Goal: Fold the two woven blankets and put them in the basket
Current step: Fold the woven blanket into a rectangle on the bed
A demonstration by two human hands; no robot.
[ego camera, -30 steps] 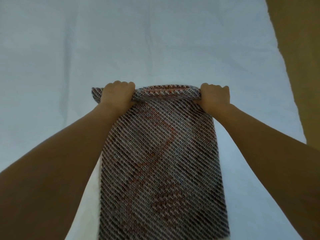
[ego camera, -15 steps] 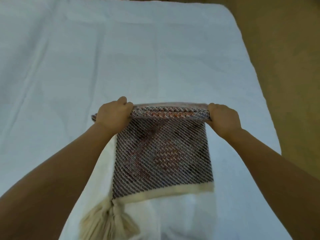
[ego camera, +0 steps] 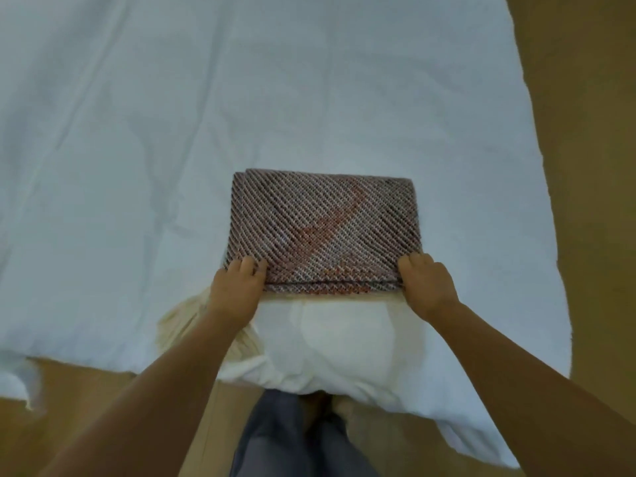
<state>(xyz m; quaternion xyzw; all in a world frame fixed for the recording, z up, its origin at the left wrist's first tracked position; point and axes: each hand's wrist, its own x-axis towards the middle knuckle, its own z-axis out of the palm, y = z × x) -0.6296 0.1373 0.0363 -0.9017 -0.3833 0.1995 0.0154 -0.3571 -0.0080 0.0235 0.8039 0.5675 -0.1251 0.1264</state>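
Note:
A woven blanket [ego camera: 323, 228] with dark diagonal stripes and a reddish pattern lies folded into a thick rectangle on the white sheet [ego camera: 172, 132]. My left hand [ego camera: 237, 287] grips its near left corner and my right hand [ego camera: 426, 287] grips its near right corner. Both hands have fingers on top of the fold. A cream fringe [ego camera: 182, 321] sticks out beside my left wrist. I see only this one blanket, and no basket is in view.
The white sheet covers a tan floor [ego camera: 585, 166], whose bare surface shows at the right and along the near edge. A lumpy white cloth [ego camera: 344, 346] lies just below the folded blanket. My legs [ego camera: 292, 438] show at the bottom.
My hands pulled the far end of the blanket toward me and laid it down over the near part. The long hanging strip is now a compact folded rectangle.

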